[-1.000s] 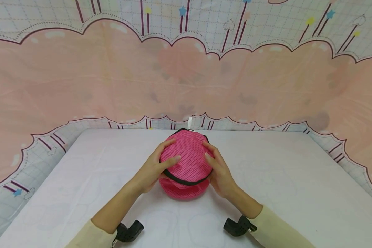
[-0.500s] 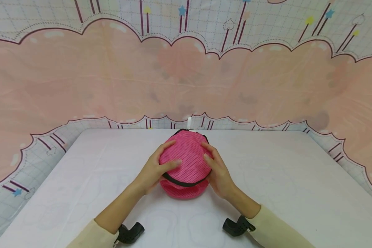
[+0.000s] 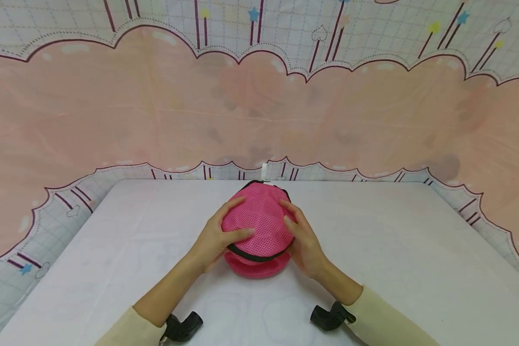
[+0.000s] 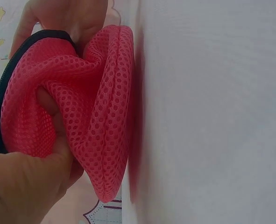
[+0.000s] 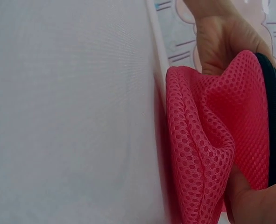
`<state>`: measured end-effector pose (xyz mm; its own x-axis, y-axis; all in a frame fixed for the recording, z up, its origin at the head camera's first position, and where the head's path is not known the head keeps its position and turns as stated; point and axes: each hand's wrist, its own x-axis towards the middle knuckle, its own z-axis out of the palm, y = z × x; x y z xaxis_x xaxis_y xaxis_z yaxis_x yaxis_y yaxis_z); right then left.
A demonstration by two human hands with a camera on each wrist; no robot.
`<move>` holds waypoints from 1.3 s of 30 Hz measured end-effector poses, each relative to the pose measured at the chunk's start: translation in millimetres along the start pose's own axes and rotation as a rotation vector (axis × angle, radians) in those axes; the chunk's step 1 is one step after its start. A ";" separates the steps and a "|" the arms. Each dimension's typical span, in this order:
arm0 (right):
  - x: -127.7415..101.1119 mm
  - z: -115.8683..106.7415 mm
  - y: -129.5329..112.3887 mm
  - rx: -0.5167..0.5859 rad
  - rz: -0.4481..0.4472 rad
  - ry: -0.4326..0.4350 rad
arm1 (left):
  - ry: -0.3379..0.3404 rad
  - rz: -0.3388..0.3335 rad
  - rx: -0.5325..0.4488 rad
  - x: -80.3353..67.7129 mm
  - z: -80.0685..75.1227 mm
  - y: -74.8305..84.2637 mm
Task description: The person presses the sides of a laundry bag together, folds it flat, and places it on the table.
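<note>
Your left hand (image 3: 212, 240) and right hand (image 3: 303, 240) clasp a round pink mesh pouch with a black zip (image 3: 257, 226) from either side, fingers curled into its fabric, squashing it onto the white bench (image 3: 393, 269).

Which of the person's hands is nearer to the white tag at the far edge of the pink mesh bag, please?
Right, narrowly. The right hand grips the pink mesh bag just right of the white tag; the left hand grips its left side, lower down.
</note>
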<state>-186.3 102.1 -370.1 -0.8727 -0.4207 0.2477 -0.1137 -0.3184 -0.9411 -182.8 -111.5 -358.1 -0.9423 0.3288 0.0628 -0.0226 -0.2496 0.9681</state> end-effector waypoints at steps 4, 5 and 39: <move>-0.1 0.8 0.6 0.002 -0.014 -0.011 | -0.010 0.004 -0.010 -0.1 -0.3 -0.6; -0.2 1.1 0.8 0.003 -0.018 -0.013 | -0.011 0.003 -0.009 -0.1 -0.4 -0.8; 1.2 4.9 7.3 0.088 0.015 0.044 | -0.010 -0.019 -0.048 1.9 -3.8 -4.6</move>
<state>-185.8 95.1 -375.6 -0.8944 -0.3886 0.2213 -0.0597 -0.3867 -0.9203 -185.8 -113.2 -363.4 -0.9380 0.3434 0.0473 -0.0566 -0.2864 0.9564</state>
